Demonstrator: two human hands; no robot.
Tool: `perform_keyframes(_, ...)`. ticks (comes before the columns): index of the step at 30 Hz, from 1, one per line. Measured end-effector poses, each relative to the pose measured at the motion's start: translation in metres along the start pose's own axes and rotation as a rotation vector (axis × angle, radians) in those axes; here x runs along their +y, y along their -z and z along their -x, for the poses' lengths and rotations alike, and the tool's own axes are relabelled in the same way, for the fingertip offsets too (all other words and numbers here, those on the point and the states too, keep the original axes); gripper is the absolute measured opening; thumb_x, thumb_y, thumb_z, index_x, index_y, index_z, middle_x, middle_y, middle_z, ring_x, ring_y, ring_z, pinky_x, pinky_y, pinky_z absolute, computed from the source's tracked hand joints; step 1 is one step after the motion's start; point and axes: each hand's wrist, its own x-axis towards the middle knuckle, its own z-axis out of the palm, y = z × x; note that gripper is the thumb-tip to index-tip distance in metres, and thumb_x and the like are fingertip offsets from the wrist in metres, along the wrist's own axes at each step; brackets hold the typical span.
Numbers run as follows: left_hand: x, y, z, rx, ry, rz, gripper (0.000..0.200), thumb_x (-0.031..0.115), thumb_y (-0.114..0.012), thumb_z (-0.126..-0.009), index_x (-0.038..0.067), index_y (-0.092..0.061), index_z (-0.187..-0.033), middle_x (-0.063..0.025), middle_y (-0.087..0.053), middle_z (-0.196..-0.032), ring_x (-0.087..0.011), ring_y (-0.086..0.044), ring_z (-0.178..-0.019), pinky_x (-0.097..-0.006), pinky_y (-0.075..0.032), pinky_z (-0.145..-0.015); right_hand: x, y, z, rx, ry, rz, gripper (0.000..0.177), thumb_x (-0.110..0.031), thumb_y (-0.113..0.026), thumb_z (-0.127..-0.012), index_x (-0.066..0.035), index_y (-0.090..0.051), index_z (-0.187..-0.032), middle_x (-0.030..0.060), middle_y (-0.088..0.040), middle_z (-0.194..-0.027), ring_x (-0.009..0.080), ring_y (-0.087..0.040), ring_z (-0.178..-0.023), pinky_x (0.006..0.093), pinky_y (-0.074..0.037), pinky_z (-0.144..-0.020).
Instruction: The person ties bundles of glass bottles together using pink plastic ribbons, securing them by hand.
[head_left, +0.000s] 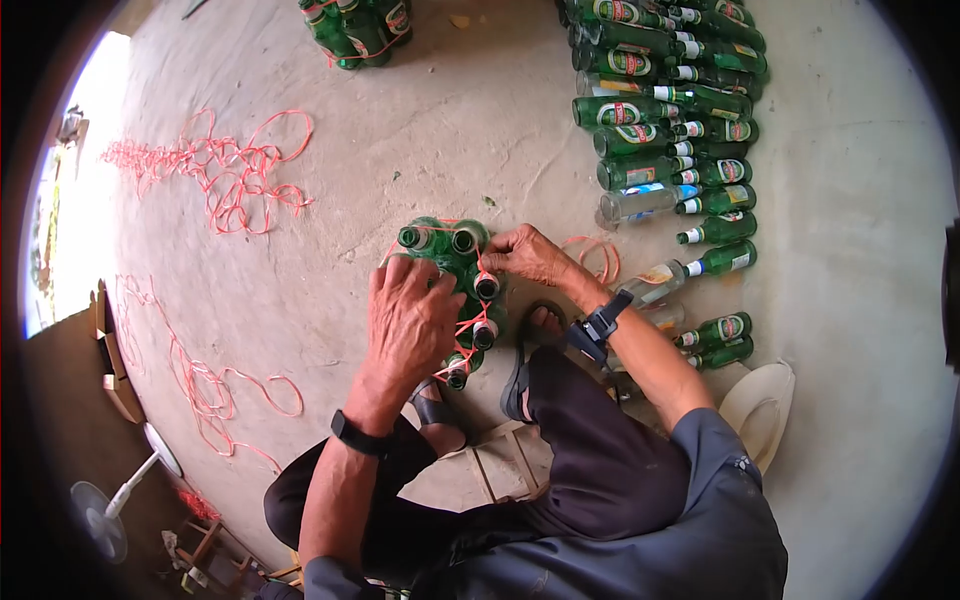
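Note:
A cluster of green glass bottles (463, 262) stands upright on the floor in front of me, necks up, with pink string (474, 322) looped round and between the necks. My left hand (412, 315) lies over the near left side of the cluster, fingers curled down among the bottles; its fingertips are partly hidden, so what they grip cannot be made out. At the right side, my right hand (528, 256) pinches the pink string beside a bottle neck, thumb and fingers together.
Rows of bottles (640, 140) lie on their sides at the right. Another tied bundle of bottles (360, 30) stands at the far side. Tangled pink string (240, 170) spreads over the floor at left. A straw-coloured hat (760, 405) lies near my right elbow; a fan (100, 520) is at lower left.

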Motion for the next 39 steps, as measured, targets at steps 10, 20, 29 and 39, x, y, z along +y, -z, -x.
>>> perform_keyframes(10,-0.016,-0.062,-0.014,-0.071,0.135,0.023,0.024,0.014,-0.055,-0.080,0.019,-0.072,-0.097,-0.0020,-0.059,-0.078,-0.0226,-0.053,-0.089,-0.0463,-0.031,-0.084,-0.004,-0.001,-0.016,0.028,-0.080,0.277,0.035,-0.033,-0.074,-0.075,0.000,-0.065,-0.069,0.0116,-0.058,-0.055,0.0094,-0.049,-0.055,0.0333,-0.043,-0.054)
perform_keyframes(20,0.001,-0.042,-0.019,-0.050,0.060,-0.056,0.011,0.018,-0.060,-0.078,0.012,-0.066,-0.085,-0.0044,-0.059,-0.091,-0.0261,-0.049,-0.104,-0.0481,-0.028,-0.093,-0.004,-0.008,-0.010,0.123,0.076,0.301,0.032,-0.030,-0.074,-0.074,0.001,-0.066,-0.074,0.0187,-0.060,-0.062,0.0178,-0.055,-0.054,0.0368,-0.045,-0.056)
perform_keyframes(29,0.014,-0.020,-0.012,-0.065,0.092,-0.045,0.011,0.012,-0.058,-0.074,0.003,-0.059,-0.080,-0.0115,-0.055,-0.087,-0.0301,-0.051,-0.094,-0.0429,-0.037,-0.078,0.000,-0.006,-0.008,0.070,0.039,0.212,0.023,-0.024,-0.072,-0.080,-0.001,-0.068,-0.082,0.0114,-0.058,-0.060,0.0076,-0.048,-0.059,0.0313,-0.043,-0.057)
perform_keyframes(39,0.012,-0.028,0.004,-0.028,0.442,0.464,0.008,0.010,-0.063,-0.077,0.003,-0.060,-0.078,-0.0161,-0.063,-0.084,-0.0351,-0.061,-0.071,-0.0431,-0.047,-0.062,-0.010,-0.008,-0.009,0.039,0.055,0.255,0.023,-0.022,-0.069,-0.081,0.001,-0.066,-0.078,0.0100,-0.056,-0.057,0.0084,-0.047,-0.057,0.0318,-0.043,-0.057)
